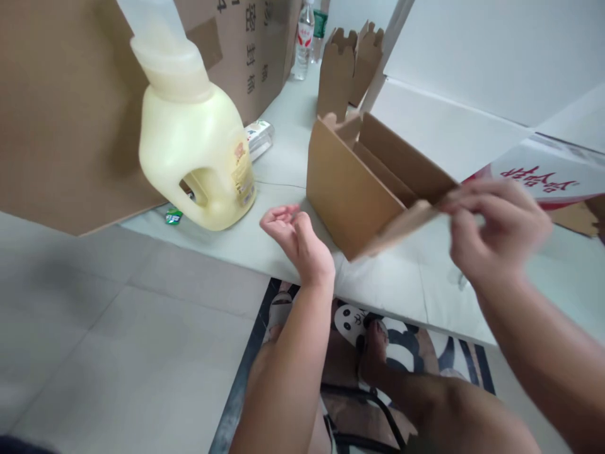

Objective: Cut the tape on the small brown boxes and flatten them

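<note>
An open brown cardboard box lies on the white table, its flaps spread. My right hand pinches the box's near flap at its right end, fingers closed on the cardboard. My left hand hovers palm up between the box and a pale yellow jug with a handle, fingers loosely curled and holding nothing. The jug stands upright at the left, a hand's width from my left hand.
A big brown carton with printed characters stands behind the jug. Folded cardboard pieces and a water bottle sit at the back. White sheets with red print lie at the right. My feet show on a patterned mat below the table edge.
</note>
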`<state>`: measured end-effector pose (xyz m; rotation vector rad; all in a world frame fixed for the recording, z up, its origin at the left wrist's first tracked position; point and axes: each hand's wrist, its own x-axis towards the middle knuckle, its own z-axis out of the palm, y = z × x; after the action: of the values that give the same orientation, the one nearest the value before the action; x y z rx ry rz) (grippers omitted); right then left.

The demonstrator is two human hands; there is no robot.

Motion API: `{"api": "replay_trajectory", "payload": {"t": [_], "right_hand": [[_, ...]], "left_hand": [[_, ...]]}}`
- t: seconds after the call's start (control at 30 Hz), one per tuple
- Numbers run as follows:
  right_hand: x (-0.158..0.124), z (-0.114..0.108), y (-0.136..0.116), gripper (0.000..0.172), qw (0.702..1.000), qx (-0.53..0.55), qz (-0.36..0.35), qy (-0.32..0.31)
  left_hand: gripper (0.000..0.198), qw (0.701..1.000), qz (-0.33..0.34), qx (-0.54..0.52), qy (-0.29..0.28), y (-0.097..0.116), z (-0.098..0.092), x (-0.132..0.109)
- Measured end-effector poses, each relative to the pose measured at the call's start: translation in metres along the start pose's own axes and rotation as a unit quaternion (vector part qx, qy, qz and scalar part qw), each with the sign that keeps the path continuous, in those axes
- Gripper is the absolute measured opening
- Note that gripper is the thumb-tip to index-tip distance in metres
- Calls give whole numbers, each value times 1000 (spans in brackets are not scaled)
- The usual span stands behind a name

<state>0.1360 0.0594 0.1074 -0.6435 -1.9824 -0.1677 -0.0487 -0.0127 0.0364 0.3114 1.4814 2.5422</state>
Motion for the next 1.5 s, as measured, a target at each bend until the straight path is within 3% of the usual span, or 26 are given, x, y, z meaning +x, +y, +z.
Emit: {"api": "replay_trajectory", "payload": {"t": [0.07,0.13,0.23,0.3,0.43,0.6,0.73,0.93,1.17,1.27,1.43,1.5], "right_hand": [[-39,-31,-11,19,993,-11,24,118],[-77,-51,-18,22,975,-42,82,200],[-119,-65,-21,27,965,-35,203,161],[-137,-68,-15,29,965,7,226,135],[-155,-71,2,36,972,60,196,116],[-170,-76,8,51,968,80,226,72],[-172,-83,11,57,970,74,225,45],[-167,-94,15,49,970,36,240,-14],[-161,-90,7,31,953,15,301,32],[-160,-84,6,27,948,28,312,47],[-162,-80,9,62,938,123,315,81],[-163,-82,8,61,937,124,317,79]], "left_hand": [[19,996,65,-6,-59,0,-1,-1],[21,981,77,-19,-177,-1,-1,-4],[34,944,45,-39,-324,-7,-1,-11],[38,932,31,-39,-360,-12,0,-15],[39,939,33,-52,-340,-19,8,-21],[29,949,36,-77,-305,-20,27,-32],[20,943,46,-27,-327,-19,38,-44],[15,935,81,52,-340,-20,43,-61],[30,929,128,82,-337,-22,41,-63],[34,928,116,63,-349,-25,38,-59],[42,921,112,85,-364,-28,33,-56],[46,911,122,108,-378,-29,32,-55]]}}
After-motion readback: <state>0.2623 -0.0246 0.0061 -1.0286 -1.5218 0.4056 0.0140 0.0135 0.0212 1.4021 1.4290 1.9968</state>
